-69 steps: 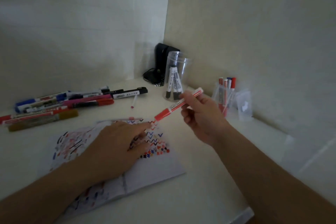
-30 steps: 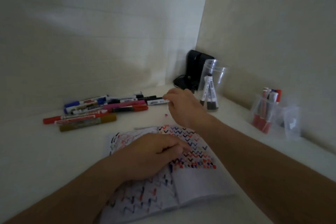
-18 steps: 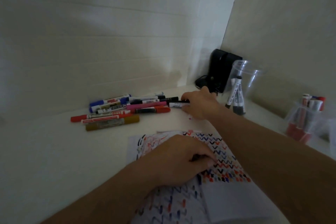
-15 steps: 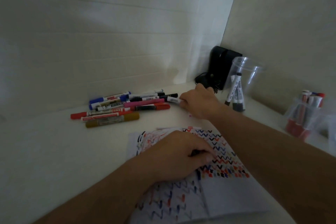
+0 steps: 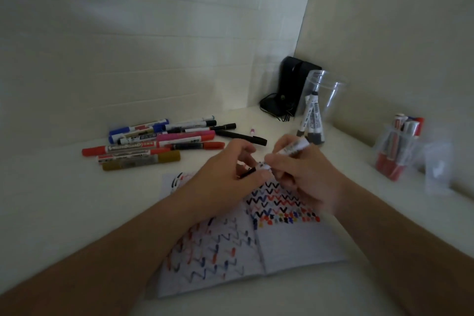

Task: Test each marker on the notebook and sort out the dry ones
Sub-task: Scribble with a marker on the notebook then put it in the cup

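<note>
White-barrelled marker (image 5: pixel 295 148) is up off the desk right now, held in both hands just above the top edge of the open notebook (image 5: pixel 289 244). Right hand (image 5: pixel 305 177) has its fingers curled round the white barrel, back end poking up and to the right past the knuckles. Left hand (image 5: pixel 228 174) is right up against it, fingers pinching the black cap end (image 5: pixel 247 173), so the two hands are basically touching over the page. Can't tell if the cap is loose or fully seated, it's mostly buried under fingers. Notebook lies flat on the white desk (image 5: pixel 64 213), both pages covered in rows of little red, blue and black zigzags. Behind on the left there's a loose pile of markers (image 5: pixel 154 142) lying on their sides, reds, blues, a pink one and a gold one, plus a black pen (image 5: pixel 241 137) a bit off to their right. Clear tall cup (image 5: pixel 319 108) in the corner has a few black-tipped markers standing in it, and a second clear container (image 5: pixel 395 151) by the right wall holds mostly red ones.
</note>
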